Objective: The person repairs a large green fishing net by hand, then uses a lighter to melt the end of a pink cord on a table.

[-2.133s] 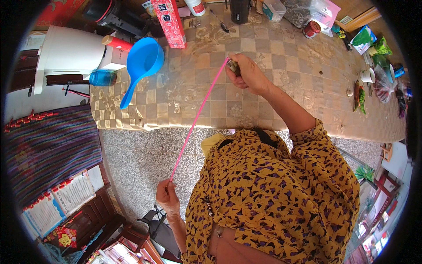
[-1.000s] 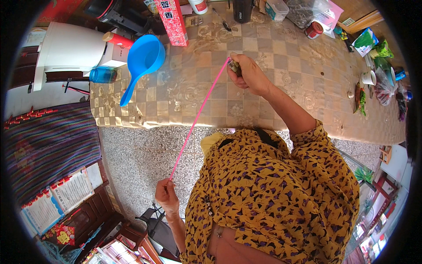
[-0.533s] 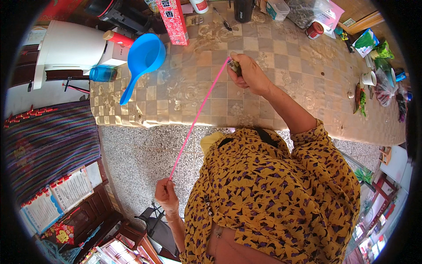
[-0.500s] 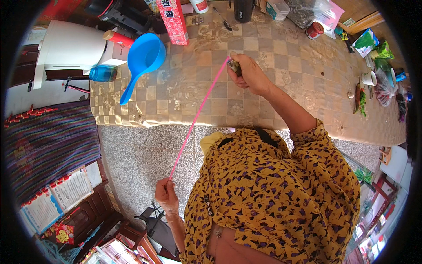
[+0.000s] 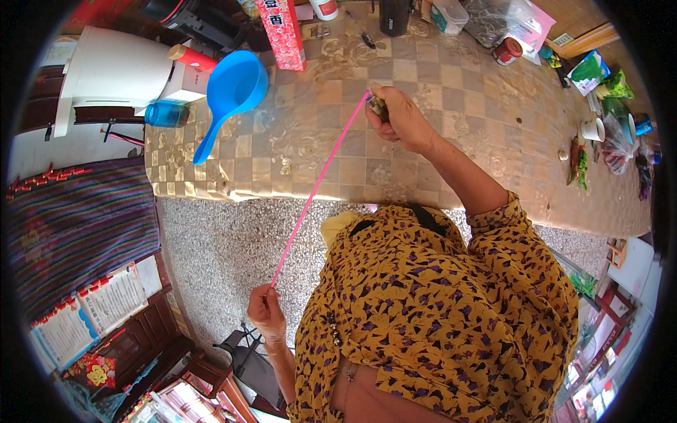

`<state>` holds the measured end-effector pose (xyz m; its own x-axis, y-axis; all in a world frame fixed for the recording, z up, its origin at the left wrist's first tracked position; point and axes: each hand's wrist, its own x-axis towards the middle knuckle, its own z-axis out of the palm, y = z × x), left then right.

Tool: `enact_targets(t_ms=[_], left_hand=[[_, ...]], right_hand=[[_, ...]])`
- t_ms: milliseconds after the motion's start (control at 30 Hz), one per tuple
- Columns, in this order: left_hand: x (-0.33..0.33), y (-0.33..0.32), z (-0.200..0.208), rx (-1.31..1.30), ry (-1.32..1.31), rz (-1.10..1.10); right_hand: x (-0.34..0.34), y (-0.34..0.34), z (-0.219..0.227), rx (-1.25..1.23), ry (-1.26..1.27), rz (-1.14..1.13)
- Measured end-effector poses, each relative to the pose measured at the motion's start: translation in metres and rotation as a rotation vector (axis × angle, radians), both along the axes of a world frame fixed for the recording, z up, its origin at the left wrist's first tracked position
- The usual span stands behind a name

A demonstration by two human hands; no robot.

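A thin bright pink strip (image 5: pixel 321 178) runs taut and slanting between my two hands, over the table edge. My left hand (image 5: pixel 266 310) pinches its lower end, low on the left beside my patterned shirt. Above the table, my right hand (image 5: pixel 397 118) is closed around a small dark, brownish object (image 5: pixel 376 107), mostly covered by the fingers. The strip's upper end meets this object at my right fingertips. Whether it comes out of the object or is pinched against it, I cannot make out.
A checked cloth covers the table (image 5: pixel 451 151). On its left are a blue dipper (image 5: pixel 238 83), a blue jar (image 5: pixel 166 113) and a tall red-pink box (image 5: pixel 282 35). At the back stand a black cup (image 5: pixel 393 17) and a red-brown jar (image 5: pixel 507 51). Peppers (image 5: pixel 580 164) lie right.
The picture has shifted very slightly. Both hands and the taut pink strip hold practically the same positions.
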<state>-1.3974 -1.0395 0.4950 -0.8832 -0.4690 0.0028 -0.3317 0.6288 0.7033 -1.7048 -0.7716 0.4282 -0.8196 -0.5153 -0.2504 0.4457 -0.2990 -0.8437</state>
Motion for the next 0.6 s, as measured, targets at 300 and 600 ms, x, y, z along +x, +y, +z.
enact_targets(t_ms=[300, 600], left_hand=[[0.0018, 0.0006, -0.0019, 0.002, 0.004, 0.022], [0.0011, -0.0012, -0.0002, -0.032, -0.006, -0.015]], right_hand=[[0.0006, -0.0019, -0.0005, -0.006, -0.01, -0.003], [0.0012, -0.0018, -0.0037, -0.023, 0.001, 0.018]])
